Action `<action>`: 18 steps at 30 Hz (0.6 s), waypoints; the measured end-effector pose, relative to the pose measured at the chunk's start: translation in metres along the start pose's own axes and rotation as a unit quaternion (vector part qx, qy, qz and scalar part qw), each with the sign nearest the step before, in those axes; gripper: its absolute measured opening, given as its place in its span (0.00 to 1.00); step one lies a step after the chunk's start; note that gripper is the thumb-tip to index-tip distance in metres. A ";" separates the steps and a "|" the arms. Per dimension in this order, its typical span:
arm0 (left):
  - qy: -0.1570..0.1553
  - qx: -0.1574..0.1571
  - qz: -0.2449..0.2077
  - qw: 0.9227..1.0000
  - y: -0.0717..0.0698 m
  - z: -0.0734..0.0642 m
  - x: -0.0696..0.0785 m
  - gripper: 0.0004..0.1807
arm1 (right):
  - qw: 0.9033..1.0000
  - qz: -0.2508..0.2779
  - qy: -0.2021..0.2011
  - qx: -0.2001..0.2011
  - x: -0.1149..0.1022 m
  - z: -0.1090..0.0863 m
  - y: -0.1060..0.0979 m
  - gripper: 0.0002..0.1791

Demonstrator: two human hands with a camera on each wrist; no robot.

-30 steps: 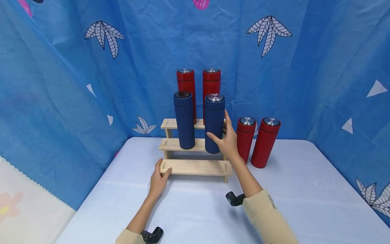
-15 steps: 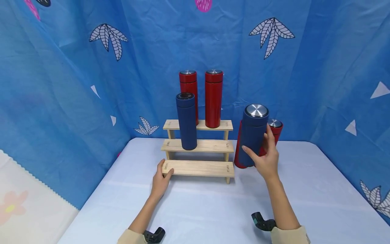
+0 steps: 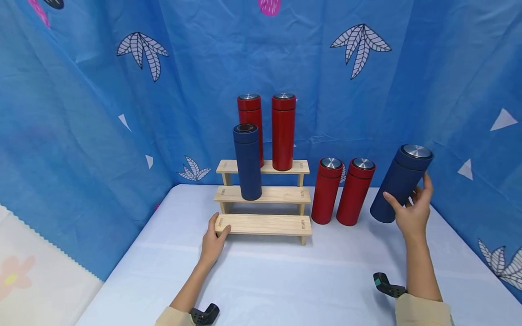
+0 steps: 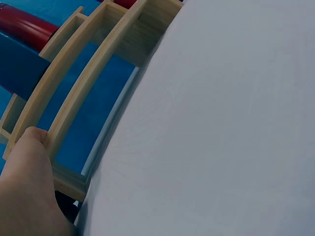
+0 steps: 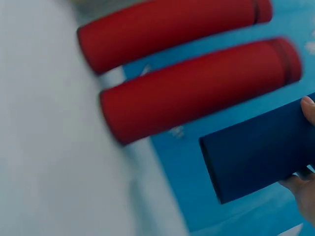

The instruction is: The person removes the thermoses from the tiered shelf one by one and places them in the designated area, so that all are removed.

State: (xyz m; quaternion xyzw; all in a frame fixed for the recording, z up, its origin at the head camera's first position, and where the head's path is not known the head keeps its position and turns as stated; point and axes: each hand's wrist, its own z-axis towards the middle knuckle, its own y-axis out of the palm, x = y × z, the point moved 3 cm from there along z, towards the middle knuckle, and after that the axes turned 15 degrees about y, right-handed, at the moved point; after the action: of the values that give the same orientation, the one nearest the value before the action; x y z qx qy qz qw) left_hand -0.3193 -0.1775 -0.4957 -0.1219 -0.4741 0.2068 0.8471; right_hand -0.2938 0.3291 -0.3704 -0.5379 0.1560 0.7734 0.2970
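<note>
1. Clock is head view, centred on wooden rack.
2. Right hand: thumb and fingers grasping blue bottle at 3 o'clock, top tilted toward 1 o'clock, base clear of table.
3. Left hand: gripping rack's bottom tier at 8 o'clock.
4. 2 red bottles on table at 3 o'clock, between rack and held bottle.
5. 2 more red bottles on top tier, 12 o'clock; 2nd blue bottle on middle tier, 11 o'clock.
</note>
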 end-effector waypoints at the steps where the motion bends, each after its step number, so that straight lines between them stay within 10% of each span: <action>1: 0.001 0.000 0.001 1.000 0.000 0.000 0.000 0.38 | 1.000 0.005 0.006 -0.004 0.018 0.009 -0.001 0.51; 6: 0.000 -0.001 0.001 1.000 0.000 -0.001 -0.001 0.38 | 1.000 -0.004 0.019 -0.005 0.093 0.033 0.003 0.52; 18: 0.002 0.006 0.001 1.000 -0.001 -0.001 0.001 0.38 | 0.999 -0.047 -0.011 -0.011 0.105 0.029 0.018 0.51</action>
State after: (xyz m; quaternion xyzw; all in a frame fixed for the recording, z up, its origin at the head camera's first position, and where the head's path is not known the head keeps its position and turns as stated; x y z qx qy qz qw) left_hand -0.3184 -0.1779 -0.4952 -0.1177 -0.4706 0.2106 0.8487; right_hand -0.3520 0.3617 -0.4584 -0.5394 0.1193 0.7660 0.3288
